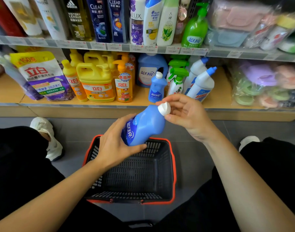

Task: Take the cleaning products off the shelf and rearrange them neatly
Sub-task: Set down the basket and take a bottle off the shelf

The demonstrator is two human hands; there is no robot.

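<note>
A small blue bottle (146,123) with a white cap is tilted above the basket (172,166). My left hand (114,146) grips its lower body, and my right hand (185,113) pinches the white cap between thumb and fingers. The black basket with an orange rim sits on the floor between my knees and holds nothing. On the low wooden shelf (140,99) stand a matching small blue bottle (156,88), yellow and orange dish-soap bottles (96,81), green spray bottles (177,79) and white bottles with blue nozzles (202,82).
A purple and yellow detergent bag (43,76) leans at the shelf's left. A large blue jug (148,69) stands behind. Bagged goods (267,84) fill the right. Shampoo bottles (120,19) line the upper shelf. My shoes (48,138) rest on the grey floor.
</note>
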